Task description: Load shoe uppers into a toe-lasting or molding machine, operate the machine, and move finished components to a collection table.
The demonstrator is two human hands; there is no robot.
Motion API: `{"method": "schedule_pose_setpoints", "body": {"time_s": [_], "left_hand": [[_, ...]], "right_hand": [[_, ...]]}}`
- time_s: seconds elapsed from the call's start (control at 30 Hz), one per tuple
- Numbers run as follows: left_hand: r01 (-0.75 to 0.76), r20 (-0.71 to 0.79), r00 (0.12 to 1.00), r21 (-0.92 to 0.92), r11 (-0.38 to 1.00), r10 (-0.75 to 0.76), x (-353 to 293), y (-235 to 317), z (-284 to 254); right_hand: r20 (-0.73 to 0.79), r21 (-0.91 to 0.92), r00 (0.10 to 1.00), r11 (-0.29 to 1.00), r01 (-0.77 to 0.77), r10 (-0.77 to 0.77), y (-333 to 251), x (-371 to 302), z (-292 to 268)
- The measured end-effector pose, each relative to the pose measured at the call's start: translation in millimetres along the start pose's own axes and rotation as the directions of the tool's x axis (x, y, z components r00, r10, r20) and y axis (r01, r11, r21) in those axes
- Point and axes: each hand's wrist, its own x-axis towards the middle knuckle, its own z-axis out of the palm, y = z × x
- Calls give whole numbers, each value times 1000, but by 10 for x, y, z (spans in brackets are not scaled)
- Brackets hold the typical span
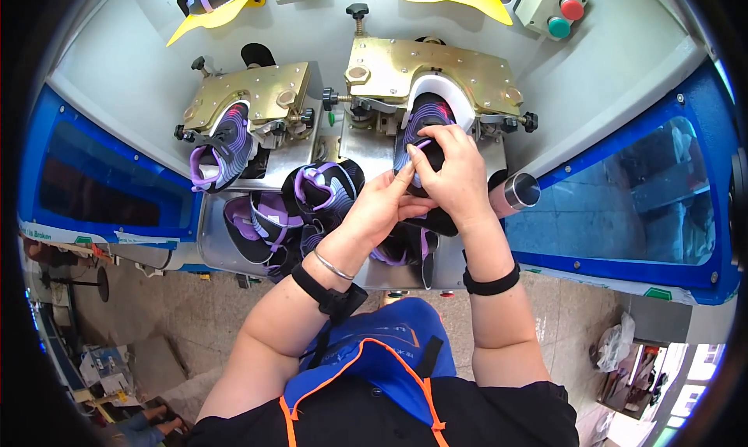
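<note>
A black and purple sneaker (pixel 425 120) lies with its toe under the brass-coloured clamp plate (pixel 432 56) of the right station, inside a white curved pad (pixel 462 103). My right hand (pixel 460 170) is bent over the sneaker's heel end, thumb and fingers closed on its collar. From the left, my left hand (pixel 378 209) grips the same end, its thumb against my right thumb. Both hands hide most of the heel and opening. At the left station, a matching sneaker (pixel 227 147) sits toe-in under another brass-coloured plate (pixel 265 89).
Several loose sneakers (pixel 331 190) crowd the metal ledge left of my forearms. A pink metal-rimmed cup (pixel 520 192) stands beside my right wrist. Black knobs (pixel 357 11) stick out around the clamps. Blue-framed window panels (pixel 623 198) flank both sides; a button box (pixel 552 9) is mounted upper right.
</note>
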Motion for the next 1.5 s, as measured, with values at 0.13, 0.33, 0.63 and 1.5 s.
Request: {"method": "schedule_pose_setpoints", "body": {"time_s": [0.13,0.33,0.63,1.5], "left_hand": [[14,-18,1000,7,1000,-14,24,-49,-32],[-7,-15,1000,8,1000,7,36,-98,-44],[22,-21,1000,66,998,-21,27,-185,-114],[122,-137,988,456,881,-66,-1977,269,-1483]], "right_hand": [[-11,8,1000,1000,9,-9,9,-8,12],[-2,2,1000,1000,10,-10,26,-46,14],[-44,-15,996,997,71,-72,60,-119,30],[555,-301,577,502,811,-599,-938,63,280]]}}
